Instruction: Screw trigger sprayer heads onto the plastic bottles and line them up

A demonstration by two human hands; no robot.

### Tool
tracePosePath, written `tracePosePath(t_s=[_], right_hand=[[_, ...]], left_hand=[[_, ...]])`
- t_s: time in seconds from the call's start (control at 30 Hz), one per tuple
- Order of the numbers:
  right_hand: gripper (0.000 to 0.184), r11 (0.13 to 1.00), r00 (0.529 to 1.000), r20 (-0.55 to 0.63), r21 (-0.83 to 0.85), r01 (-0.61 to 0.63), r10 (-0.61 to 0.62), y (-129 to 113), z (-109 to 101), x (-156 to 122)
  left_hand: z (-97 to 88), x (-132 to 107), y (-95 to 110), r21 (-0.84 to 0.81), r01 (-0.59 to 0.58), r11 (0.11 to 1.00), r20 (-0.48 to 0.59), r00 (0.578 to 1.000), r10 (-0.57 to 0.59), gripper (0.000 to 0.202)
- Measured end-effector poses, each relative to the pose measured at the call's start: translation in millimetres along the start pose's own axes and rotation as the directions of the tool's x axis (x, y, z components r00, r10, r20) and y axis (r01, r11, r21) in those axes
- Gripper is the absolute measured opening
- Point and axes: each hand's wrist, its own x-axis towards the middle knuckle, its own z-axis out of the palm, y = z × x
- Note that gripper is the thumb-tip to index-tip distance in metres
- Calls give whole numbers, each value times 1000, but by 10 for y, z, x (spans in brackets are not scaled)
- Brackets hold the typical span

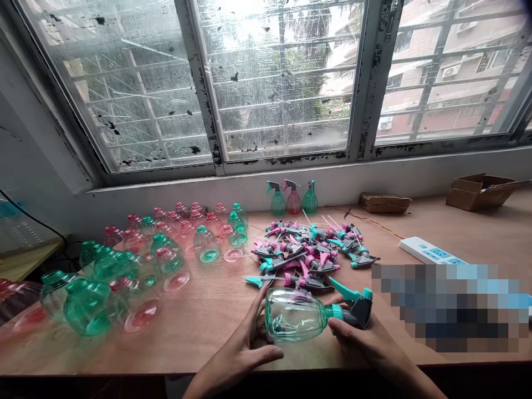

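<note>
A clear green spray bottle (297, 318) lies sideways between my hands, above the front edge of the table. It has a teal collar and a grey trigger head with a teal trigger. My left hand (245, 338) cups the bottle's base, its fingers partly hidden behind it and its thumb held out below. My right hand (361, 338) is closed around the neck and collar, with the thumb in front. Just behind the bottle is a heap of loose trigger spray heads (307, 249) in pink, teal and grey, some with thin white tubes.
Several headless green bottles (87, 307) and pink bottles (135, 307) stand on the left. Three spray bottles with heads (293, 198) stand by the wall. To the right are a white power strip (432, 252), a flat brown package (384, 203), an open cardboard box (477, 191) and a pixelated area.
</note>
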Motion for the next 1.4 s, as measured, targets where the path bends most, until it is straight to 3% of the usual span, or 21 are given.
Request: tracePosePath(t_s=[0.27, 0.6, 0.8, 1.07, 1.4], right_hand=[[38, 999, 998, 47, -23, 43, -42, 52, -12, -10], [40, 1000, 1000, 23, -3, 15, -14, -43, 29, -4], [40, 998, 999, 35, -61, 29, -27, -31, 36, -31], [46, 995, 998, 62, 96, -39, 33, -22, 26, 13], [43, 999, 999, 53, 31, -13, 12, -5, 4, -23]], left_hand=[[-32, -8, 27, 67, 23, 997, 10, 1000, -23, 99], [7, -17, 5, 32, 3, 999, 0, 1000, -3, 117], [-30, -43, 38, 66, 67, 996, -7, 998, -67, 88], [27, -18, 56, 69, 8, 998, 10, 1000, -8, 105], [-65, -76, 43, 148, 36, 988, 66, 997, -46, 106]])
